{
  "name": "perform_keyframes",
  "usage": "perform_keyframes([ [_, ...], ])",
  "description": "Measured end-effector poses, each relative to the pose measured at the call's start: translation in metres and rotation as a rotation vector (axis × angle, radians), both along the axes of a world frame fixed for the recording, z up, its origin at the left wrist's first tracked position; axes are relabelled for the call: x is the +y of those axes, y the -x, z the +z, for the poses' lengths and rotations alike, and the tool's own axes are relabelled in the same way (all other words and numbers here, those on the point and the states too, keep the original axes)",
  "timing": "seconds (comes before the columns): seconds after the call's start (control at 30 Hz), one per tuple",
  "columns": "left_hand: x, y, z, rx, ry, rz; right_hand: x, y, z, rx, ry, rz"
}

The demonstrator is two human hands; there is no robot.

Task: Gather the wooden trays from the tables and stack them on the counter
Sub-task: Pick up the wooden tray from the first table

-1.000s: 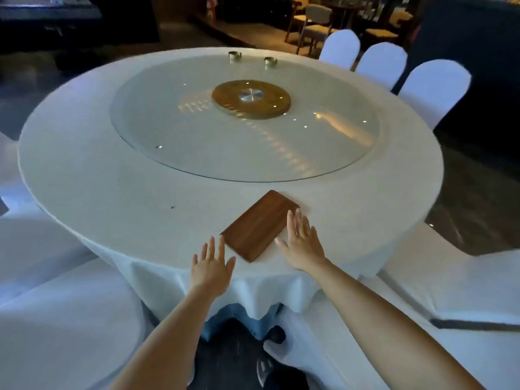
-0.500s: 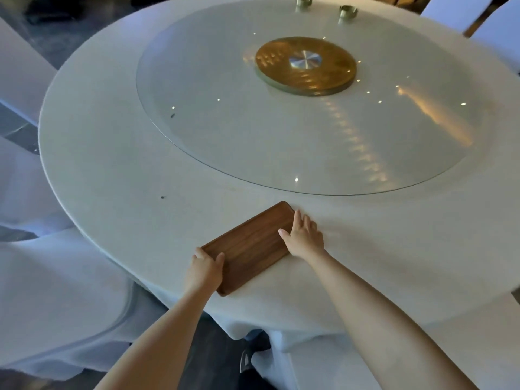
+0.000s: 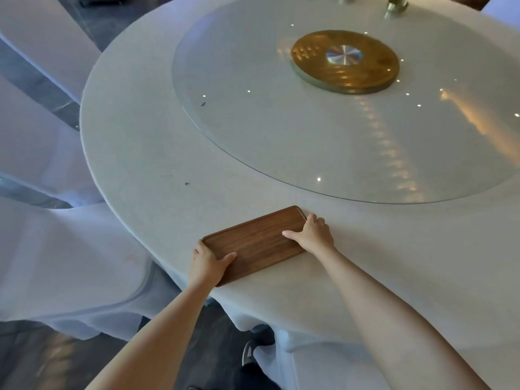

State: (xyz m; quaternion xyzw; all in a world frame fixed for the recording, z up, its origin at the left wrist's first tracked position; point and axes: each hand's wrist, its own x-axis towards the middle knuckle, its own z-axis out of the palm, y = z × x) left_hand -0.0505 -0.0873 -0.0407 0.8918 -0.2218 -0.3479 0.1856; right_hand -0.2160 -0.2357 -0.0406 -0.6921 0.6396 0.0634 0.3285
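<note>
A round table draped in a white cloth fills the view of a dim dining room, with white-covered chairs off to the left of the arms. Nearest, the left hand is closed over the near-left end of a flat rectangular dark-brown wooden tray, thumb on top, fingers hidden under the edge. Just beyond, the right hand clasps the tray's far-right end the same way. The tray lies between both hands at the table's edge, apparently flat on the cloth. Past the hands sits a large round glass turntable on a gold disc hub. The pick-up step seems under way; next comes lifting it level and carrying it to the counter, which is not in view.
</note>
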Motion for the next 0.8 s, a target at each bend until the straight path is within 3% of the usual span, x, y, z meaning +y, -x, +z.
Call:
perform_keyframes([
  [0.43,0.121,-0.143,0.056,-0.125,0.157,0.309,0.081,-0.167,0.052,-0.176,-0.059,0.305],
  [0.8,0.348,-0.278,0.134,-0.339,0.325,0.732,0.272,-0.378,0.127,-0.441,0.049,0.635],
])
